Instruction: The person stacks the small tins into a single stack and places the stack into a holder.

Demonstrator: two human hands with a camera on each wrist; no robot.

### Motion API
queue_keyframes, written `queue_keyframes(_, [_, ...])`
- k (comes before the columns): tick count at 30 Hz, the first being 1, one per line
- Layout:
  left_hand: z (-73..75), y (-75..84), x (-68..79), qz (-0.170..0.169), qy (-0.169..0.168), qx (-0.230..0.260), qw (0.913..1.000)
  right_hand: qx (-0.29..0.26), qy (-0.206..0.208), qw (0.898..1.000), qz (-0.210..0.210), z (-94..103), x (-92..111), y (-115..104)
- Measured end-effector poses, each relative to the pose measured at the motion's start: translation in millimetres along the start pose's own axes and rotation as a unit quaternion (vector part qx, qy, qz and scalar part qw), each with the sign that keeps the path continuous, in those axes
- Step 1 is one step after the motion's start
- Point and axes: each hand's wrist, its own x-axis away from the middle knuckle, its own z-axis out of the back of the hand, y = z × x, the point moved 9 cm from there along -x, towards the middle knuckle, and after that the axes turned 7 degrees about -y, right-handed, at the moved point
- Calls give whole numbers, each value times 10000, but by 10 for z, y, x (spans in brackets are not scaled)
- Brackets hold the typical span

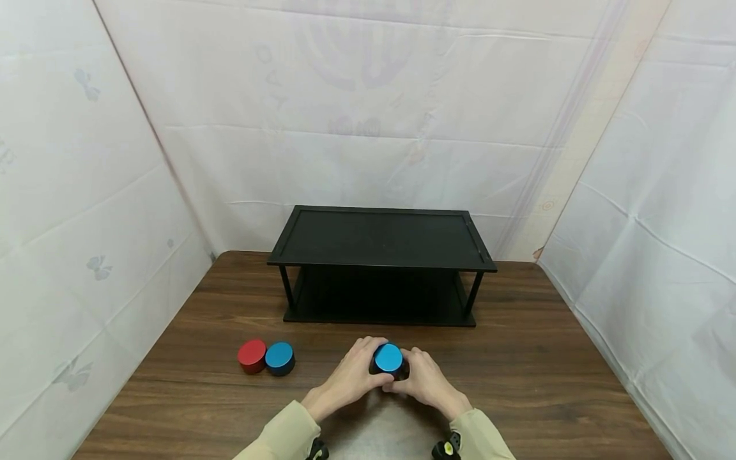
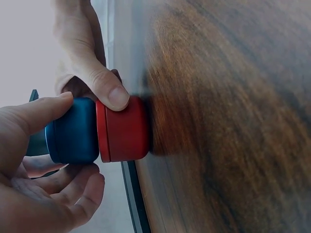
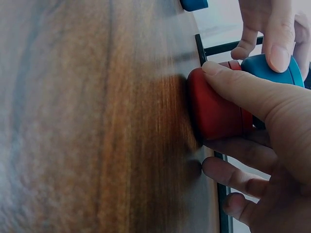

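A blue round tin (image 1: 388, 358) is stacked on a red round tin (image 2: 127, 136), near the front middle of the table. My left hand (image 1: 358, 372) grips the blue one between thumb and fingers. With thumb on one side and fingers on the other, my right hand (image 1: 424, 381) holds the red tin low, close to the tabletop. From the head camera the red one is hidden under the blue lid and the hands. Both wrist views show the two tins lined up, one against the other.
To the left, another red tin (image 1: 252, 356) and another blue tin (image 1: 280, 358) stand side by side on the wooden table (image 1: 546, 383). Behind the hands is a black two-tier shelf (image 1: 382, 237). White sheets (image 1: 368, 76) enclose the back and sides.
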Motion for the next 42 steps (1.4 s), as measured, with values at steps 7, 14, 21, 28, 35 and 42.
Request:
queue_keyframes(7, [-14,-26,-4,46,-53,-33,10000,-43,-45,10000,17,-24,10,8])
queue_keyframes(14, [-36,-56,9,111,-150,60,9998,-37,-46,10000,27,-42,19,4])
queue_keyframes(21, [-55,-69,19,81,-205,107,9997,-45,-94,9999,-10,-64,21,17])
queue_keyframes(28, [-29,-63,21,53,-192,128,9997,-32,-37,10000,17,-41,6,3])
queue_keyframes(35, [76,-102,60,111,-131,-50,9998,-7,-69,9999,-148,-27,-7,15])
queue_keyframes(42, [265,-159,144,147,253,-198,9994,27,-105,9998,-190,-22,-8,20])
